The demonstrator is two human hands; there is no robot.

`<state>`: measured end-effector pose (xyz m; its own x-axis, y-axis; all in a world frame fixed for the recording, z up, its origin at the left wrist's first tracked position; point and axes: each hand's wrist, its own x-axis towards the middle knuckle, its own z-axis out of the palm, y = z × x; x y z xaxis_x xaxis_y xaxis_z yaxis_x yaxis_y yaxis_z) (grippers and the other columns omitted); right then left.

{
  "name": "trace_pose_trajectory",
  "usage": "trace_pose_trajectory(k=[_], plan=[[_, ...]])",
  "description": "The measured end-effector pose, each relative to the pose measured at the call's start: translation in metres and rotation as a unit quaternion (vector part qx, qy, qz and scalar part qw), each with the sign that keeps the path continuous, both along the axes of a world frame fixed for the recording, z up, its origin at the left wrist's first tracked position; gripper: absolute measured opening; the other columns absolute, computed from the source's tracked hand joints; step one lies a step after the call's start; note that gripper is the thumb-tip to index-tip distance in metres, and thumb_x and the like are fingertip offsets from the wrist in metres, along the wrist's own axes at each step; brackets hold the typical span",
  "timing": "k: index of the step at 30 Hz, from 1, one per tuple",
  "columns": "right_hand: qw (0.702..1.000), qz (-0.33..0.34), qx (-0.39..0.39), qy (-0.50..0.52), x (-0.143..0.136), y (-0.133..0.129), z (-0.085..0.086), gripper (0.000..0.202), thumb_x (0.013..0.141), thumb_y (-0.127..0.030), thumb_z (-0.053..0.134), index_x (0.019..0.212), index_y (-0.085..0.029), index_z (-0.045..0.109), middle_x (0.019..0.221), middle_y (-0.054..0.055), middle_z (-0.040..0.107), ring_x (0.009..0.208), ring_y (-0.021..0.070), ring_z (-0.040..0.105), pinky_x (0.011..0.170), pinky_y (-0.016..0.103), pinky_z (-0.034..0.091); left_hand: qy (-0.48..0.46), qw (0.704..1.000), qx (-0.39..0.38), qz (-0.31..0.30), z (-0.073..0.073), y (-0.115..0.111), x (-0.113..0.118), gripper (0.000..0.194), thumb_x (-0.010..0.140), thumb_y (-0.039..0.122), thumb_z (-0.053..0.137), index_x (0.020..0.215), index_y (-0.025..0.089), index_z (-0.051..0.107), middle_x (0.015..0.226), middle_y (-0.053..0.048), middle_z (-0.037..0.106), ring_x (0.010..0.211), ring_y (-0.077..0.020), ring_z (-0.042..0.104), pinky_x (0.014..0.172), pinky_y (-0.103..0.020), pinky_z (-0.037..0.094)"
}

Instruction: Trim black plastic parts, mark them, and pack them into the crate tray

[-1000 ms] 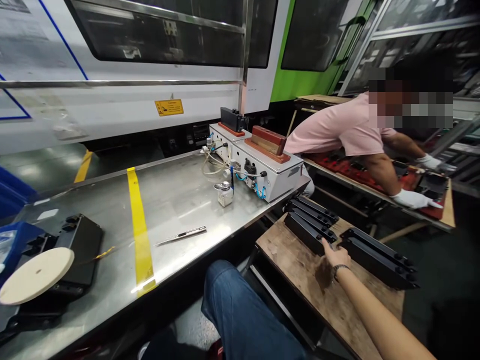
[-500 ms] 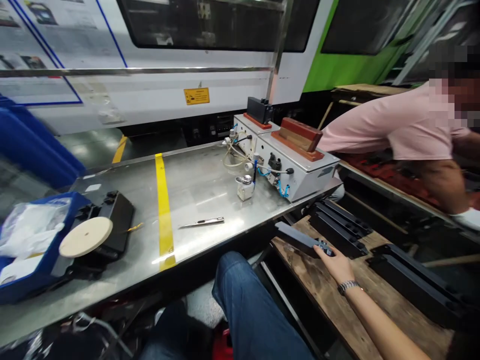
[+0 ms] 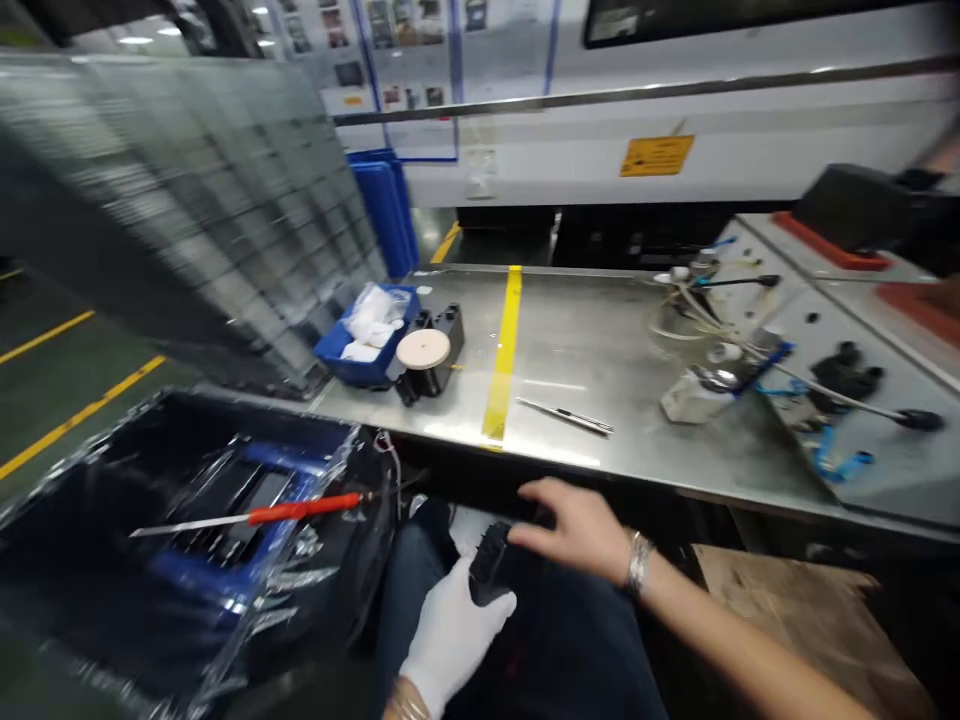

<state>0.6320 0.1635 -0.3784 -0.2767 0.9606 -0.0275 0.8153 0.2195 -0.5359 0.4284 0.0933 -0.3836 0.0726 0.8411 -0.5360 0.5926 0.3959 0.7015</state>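
My left hand [image 3: 454, 625], in a white glove, is closed around a black plastic part [image 3: 489, 562] above my lap. Small prongs show along the top of that part; its lower end is lost against my dark trousers. Just to its right is my bare right hand [image 3: 581, 530], thumb and forefinger spread apart, with the thumb close to the part. Whether the thumb touches it I cannot tell. On the metal bench beyond lies a slim silver utility knife [image 3: 566, 415].
A black-lined bin [image 3: 180, 640] stands at left with a red-handled tool [image 3: 304, 508] across it. On the bench [image 3: 592, 340] are a blue box [image 3: 352, 368], a round pale disc [image 3: 424, 349], a small bottle [image 3: 694, 398] and a grey fixture [image 3: 795, 330]. A wooden board [image 3: 795, 610] lies at right.
The view has swung left. My right hand has come from the wooden board, where it held a long black part, to my lap. My gloved left hand has come into view holding a black part.
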Motion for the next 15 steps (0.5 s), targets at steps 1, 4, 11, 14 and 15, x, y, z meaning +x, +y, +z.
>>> trace_pose_trajectory(k=[1,4,11,14,15], plan=[[1.000,-0.020,0.000,-0.024,0.007,0.021,0.000,0.042,0.082,-0.052,0.068,0.111,-0.023,0.070,0.105,0.006,0.075,0.094,0.0214,0.070,0.086,0.035,0.055,-0.064,0.997,-0.012,0.048,0.001,-0.006,-0.011,0.028,0.080,0.030,0.064,0.106,0.019,0.066,0.104,-0.007,0.075,0.100,-0.0271,0.070,0.088,-0.037,0.054],[0.991,-0.091,0.002,-0.094,0.030,0.084,-0.004,0.029,0.092,-0.041,0.063,0.107,-0.016,0.066,0.109,0.009,0.068,0.101,0.0217,0.064,0.094,0.044,0.049,-0.218,0.964,0.005,0.152,0.005,-0.023,-0.037,0.041,0.077,0.032,0.072,0.115,0.016,0.065,0.121,-0.008,0.072,0.111,-0.0250,0.066,0.098,-0.035,0.051],[0.978,-0.171,-0.036,-0.111,0.051,0.115,-0.016,0.010,0.083,-0.024,0.059,0.074,-0.021,0.058,0.076,0.012,0.063,0.075,0.0244,0.061,0.074,0.042,0.048,-0.274,0.933,0.059,0.224,0.021,-0.033,-0.048,0.036,0.075,0.027,0.077,0.109,0.017,0.072,0.112,-0.006,0.075,0.107,-0.0268,0.068,0.099,-0.039,0.052],[0.983,-0.166,-0.065,-0.041,0.050,0.074,-0.013,0.021,0.084,-0.043,0.051,0.081,-0.024,0.059,0.068,0.012,0.065,0.063,0.0261,0.062,0.062,0.040,0.049,-0.369,0.885,0.041,0.281,0.015,-0.029,-0.049,0.044,0.072,0.026,0.081,0.113,0.015,0.071,0.113,-0.008,0.074,0.106,-0.0260,0.068,0.101,-0.039,0.050],[0.985,-0.152,-0.079,-0.008,0.048,0.058,-0.012,0.031,0.085,-0.052,0.046,0.087,-0.023,0.060,0.069,0.010,0.067,0.061,0.0247,0.063,0.059,0.038,0.051,-0.416,0.853,0.012,0.315,0.010,-0.027,-0.049,0.042,0.074,0.029,0.080,0.112,0.014,0.072,0.109,-0.009,0.075,0.100,-0.0250,0.070,0.100,-0.039,0.051]])
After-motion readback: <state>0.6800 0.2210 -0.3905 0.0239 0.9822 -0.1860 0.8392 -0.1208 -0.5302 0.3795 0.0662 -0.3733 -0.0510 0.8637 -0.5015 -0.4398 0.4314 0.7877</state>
